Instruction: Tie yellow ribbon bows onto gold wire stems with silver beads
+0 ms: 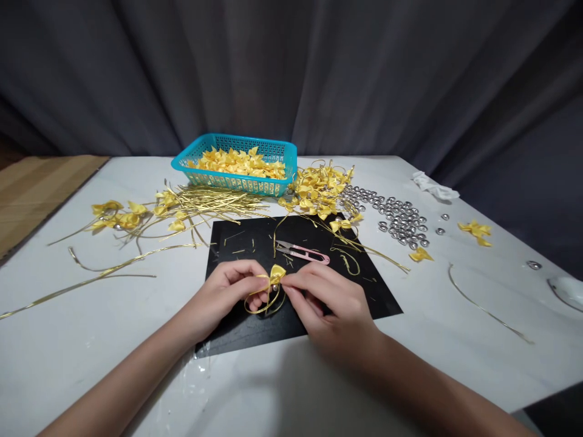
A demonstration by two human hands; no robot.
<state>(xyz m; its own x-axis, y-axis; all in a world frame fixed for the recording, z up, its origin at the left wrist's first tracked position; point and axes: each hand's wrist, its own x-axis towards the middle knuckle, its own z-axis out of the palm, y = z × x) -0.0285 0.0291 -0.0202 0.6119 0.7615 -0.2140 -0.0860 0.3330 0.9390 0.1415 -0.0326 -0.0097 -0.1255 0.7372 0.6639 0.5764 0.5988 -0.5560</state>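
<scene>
Over a black mat (255, 331), my left hand (234, 291) pinches a yellow ribbon bow (277, 273) from its left side. Looped gold cord (259, 311) hangs from the bow, and a small silvery bell or bead shows beneath its knot. My right hand (330, 300) has its thumb and index finger closed at the bow's right edge. Pink-handled thread snips (304, 251) lie on the mat just beyond the hands, among short gold cord clippings.
A turquoise basket (291, 159) of yellow bows stands at the back. Gold cords (214, 203), more bows (321, 188) and silvery bells or beads (403, 221) lie in front and right. White cloth (435, 186) and a white dish (569, 291) are at the right.
</scene>
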